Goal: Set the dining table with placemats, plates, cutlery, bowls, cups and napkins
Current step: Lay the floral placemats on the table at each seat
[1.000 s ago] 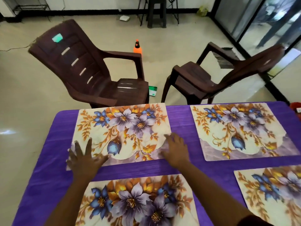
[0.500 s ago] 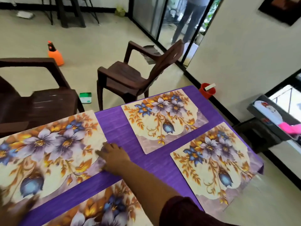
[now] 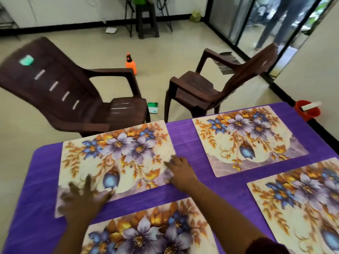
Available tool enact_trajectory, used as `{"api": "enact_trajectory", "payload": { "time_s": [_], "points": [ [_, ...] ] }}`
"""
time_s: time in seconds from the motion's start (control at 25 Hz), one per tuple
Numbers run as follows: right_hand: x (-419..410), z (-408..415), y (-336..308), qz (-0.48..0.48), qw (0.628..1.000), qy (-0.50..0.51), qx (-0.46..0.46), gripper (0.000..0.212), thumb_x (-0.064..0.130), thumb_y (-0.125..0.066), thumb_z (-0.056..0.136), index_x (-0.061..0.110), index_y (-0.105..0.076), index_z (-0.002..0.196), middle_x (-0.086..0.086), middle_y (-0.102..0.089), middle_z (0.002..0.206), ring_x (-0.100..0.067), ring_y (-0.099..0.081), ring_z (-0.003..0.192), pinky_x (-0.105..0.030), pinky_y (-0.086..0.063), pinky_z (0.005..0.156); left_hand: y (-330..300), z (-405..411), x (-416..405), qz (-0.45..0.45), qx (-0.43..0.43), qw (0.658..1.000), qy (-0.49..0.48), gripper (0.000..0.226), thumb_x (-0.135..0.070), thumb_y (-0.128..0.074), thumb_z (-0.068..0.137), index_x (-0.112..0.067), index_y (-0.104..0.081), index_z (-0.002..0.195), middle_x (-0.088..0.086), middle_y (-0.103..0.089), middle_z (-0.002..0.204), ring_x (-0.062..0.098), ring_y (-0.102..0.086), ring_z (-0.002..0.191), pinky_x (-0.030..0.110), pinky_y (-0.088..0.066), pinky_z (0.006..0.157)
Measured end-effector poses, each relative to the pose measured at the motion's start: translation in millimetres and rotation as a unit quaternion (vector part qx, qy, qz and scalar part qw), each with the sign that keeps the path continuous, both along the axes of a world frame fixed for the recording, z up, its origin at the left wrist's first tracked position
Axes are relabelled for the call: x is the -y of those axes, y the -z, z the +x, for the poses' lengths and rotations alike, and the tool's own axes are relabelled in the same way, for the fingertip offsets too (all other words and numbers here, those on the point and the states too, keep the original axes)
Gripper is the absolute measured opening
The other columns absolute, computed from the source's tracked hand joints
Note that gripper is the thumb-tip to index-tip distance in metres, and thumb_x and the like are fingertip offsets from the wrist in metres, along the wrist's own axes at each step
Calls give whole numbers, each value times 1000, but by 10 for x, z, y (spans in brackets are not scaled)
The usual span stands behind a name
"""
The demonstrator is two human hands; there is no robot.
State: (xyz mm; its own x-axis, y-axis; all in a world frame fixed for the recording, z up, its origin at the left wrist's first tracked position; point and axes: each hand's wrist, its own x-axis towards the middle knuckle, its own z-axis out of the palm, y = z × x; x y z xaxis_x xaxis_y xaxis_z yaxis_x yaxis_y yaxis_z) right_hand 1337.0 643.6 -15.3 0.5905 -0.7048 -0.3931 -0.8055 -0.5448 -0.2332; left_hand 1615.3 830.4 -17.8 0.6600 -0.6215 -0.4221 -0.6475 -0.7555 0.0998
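Nearest, at the bottom edge: a floral placemat [image 3: 146, 233] lying flat on the purple tablecloth [image 3: 187, 143], long axis left to right. To its right, a second near placemat [image 3: 300, 202], cut off by the frame.

Just beyond, the far-left placemat [image 3: 117, 158], the one being handled: long axis across the table, flower cluster toward the far chairs, the pale scalloped band toward the wearer, slightly skewed so its near-left corner sits lower. Left hand [image 3: 82, 200] flat on that near-left corner, fingers spread and straight, blurred with motion. Right hand [image 3: 180, 171] on the near-right corner, fingers fairly straight and laid down on the mat's edge; curled round the edge or only pressing, cannot tell. Both hands on the near long side, one at each end, so a straightening nudge would likely turn on pushing away or pivoting about either corner.

Farther right, the far-right placemat [image 3: 247, 140], same orientation, well apart from the hands.

Past the table edge: two brown plastic chairs [image 3: 60, 96] [image 3: 211, 88], an orange spray bottle [image 3: 131, 63] on the floor, a red bucket [image 3: 307, 110] at right. No plates, cutlery, bowls, cups or napkins in view.
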Motion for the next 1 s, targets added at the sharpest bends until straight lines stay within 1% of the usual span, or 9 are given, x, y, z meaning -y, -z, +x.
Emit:
{"api": "enact_trajectory", "payload": {
  "time_s": [0.08, 0.2, 0.32, 0.4, 0.48, 0.68, 0.84, 0.92, 1.0],
  "points": [
    [22, 41, 82, -2, 1000, -2, -10, 69, 38, -59, 88, 33, -28, 149, -3, -16, 159, -35, -18, 143, -51, -30, 111, -41, 28, -48, 20, -4, 1000, -10, 109, -104, -15, 51, -53, -24, 146, 8, -1, 161, 40, -1, 143, 67, -18, 109],
    [31, 107, 145, 0, 1000, -3, -13, 70, 40, -58, 86, 35, -26, 149, -1, -20, 158, -36, -17, 145, -52, -28, 112, -10, 100, -156, 43, 36, 998, -39, 118, -103, -14, 49, -45, 5, 151, 4, 3, 163, 50, -4, 143, 70, -22, 106],
    [5, 79, 59, -20, 999, -24, -3, 65, 37, -58, 90, 29, -31, 149, -4, -24, 157, -28, -15, 147, -50, -12, 118, -3, 128, -212, 17, 37, 999, -23, 116, -97, -30, 57, -42, 6, 152, 0, 2, 164, 51, -6, 142, 69, -22, 107],
    [-8, 59, -7, -31, 999, -35, 5, 65, 37, -59, 90, 27, -33, 148, -5, -25, 156, -24, -16, 146, -45, -3, 119, 9, 182, -237, 17, 34, 999, -18, 117, -96, -33, 57, -41, 7, 152, 0, 3, 164, 51, -5, 143, 68, -23, 107],
    [1, 50, -44, -18, 999, -25, 13, 67, 38, -63, 87, 28, -35, 147, -5, -27, 155, -25, -18, 145, -43, -2, 120, 32, 183, -258, 16, 36, 999, -18, 117, -96, -33, 57, -41, 6, 152, 0, 1, 163, 50, -6, 143, 67, -25, 107],
    [-36, 51, -51, -2, 1000, -5, 29, 65, 40, -66, 86, 32, -38, 144, -2, -28, 154, -29, -18, 144, -43, -6, 120, 49, 194, -290, 41, 67, 997, -8, 118, -97, -29, 56, -39, 5, 153, 2, -1, 163, 48, -10, 143, 63, -31, 106],
    [-49, 98, -76, 33, 998, 42, 40, 70, 50, -67, 83, 37, -35, 143, -2, -28, 151, -36, -20, 140, -46, -25, 115, 61, 192, -291, 47, 78, 996, 1, 118, -97, -25, 56, -38, 7, 153, 3, -1, 163, 48, -12, 143, 62, -33, 105],
    [5, 221, -165, 25, 997, 64, 33, 74, 57, -64, 83, 35, -32, 145, -4, -26, 152, -37, -24, 137, -48, -35, 109, 76, 195, -290, 45, 79, 996, 0, 119, -97, -26, 56, -37, 6, 153, 4, -2, 163, 48, -12, 143, 62, -33, 105],
    [174, 417, -274, -12, 998, 51, 25, 79, 56, -64, 83, 28, -27, 148, -6, -22, 156, -34, -23, 141, -47, -33, 110, 78, 189, -288, 36, 82, 996, -3, 120, -97, -28, 55, -37, 4, 154, 5, -3, 163, 48, -12, 142, 62, -34, 105]
  ]
}}
